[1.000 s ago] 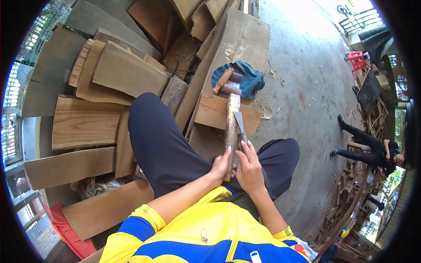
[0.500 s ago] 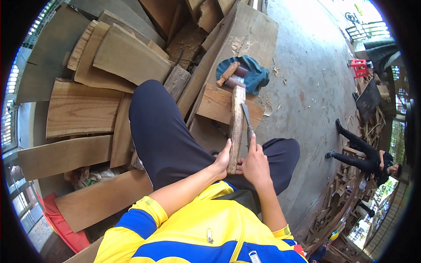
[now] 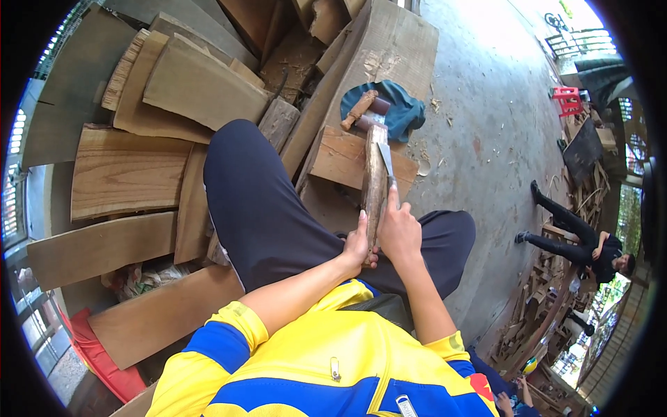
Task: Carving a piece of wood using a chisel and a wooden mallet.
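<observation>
A long, rough wooden stick [image 3: 374, 174] slants up from my lap, its pale far end over a brown wooden block [image 3: 339, 158]. My left hand [image 3: 358, 243] is wrapped round the stick's near end. In my right hand [image 3: 401, 231] is a scraper [image 3: 386, 159] with a flat metal blade that widens toward its tip. My index finger stretches along the tool toward the blade. The blade lies against the right side of the stick near its far end. Most of the handle is hidden in my fist.
Past the stick, a teal cloth [image 3: 405, 111] carries a turned wooden handle [image 3: 358, 110] and a brown roll [image 3: 373, 121] on a long plank [image 3: 403, 52]. Boards [image 3: 132, 174] crowd the left side. At right are a red stool [image 3: 567, 101], scrap wood and a person [image 3: 587, 243] in dark clothes.
My right hand and the scraper have moved up and slightly left along the stick, toward its far end. The blade now shows more of its flat face. Another person's hands appear at lower right.
</observation>
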Demonstrator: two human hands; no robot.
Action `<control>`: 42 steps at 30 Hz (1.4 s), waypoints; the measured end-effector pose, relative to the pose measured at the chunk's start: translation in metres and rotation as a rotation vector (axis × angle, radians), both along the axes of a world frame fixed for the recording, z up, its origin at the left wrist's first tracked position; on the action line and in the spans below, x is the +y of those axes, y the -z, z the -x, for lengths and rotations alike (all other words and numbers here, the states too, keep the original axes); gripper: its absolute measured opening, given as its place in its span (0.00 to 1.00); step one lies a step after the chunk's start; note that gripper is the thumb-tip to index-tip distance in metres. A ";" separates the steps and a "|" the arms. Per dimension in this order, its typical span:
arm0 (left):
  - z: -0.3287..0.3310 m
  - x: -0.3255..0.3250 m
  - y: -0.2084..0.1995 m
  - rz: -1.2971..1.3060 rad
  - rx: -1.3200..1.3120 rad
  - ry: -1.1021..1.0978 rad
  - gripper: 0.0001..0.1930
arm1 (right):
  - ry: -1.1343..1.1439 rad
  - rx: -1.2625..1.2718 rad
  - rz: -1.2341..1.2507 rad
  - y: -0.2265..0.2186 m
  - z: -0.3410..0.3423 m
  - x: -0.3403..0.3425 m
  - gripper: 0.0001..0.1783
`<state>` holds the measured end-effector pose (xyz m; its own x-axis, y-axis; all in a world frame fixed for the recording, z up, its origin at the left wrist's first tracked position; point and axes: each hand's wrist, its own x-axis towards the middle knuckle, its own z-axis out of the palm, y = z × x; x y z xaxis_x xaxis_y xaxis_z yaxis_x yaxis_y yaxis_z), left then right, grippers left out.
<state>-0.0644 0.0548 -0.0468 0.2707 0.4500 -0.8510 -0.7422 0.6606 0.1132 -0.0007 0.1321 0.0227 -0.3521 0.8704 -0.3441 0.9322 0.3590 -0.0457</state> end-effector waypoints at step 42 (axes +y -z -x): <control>-0.010 0.002 0.041 -0.082 0.277 -0.043 0.36 | -0.098 -0.094 -0.005 -0.005 0.029 -0.009 0.35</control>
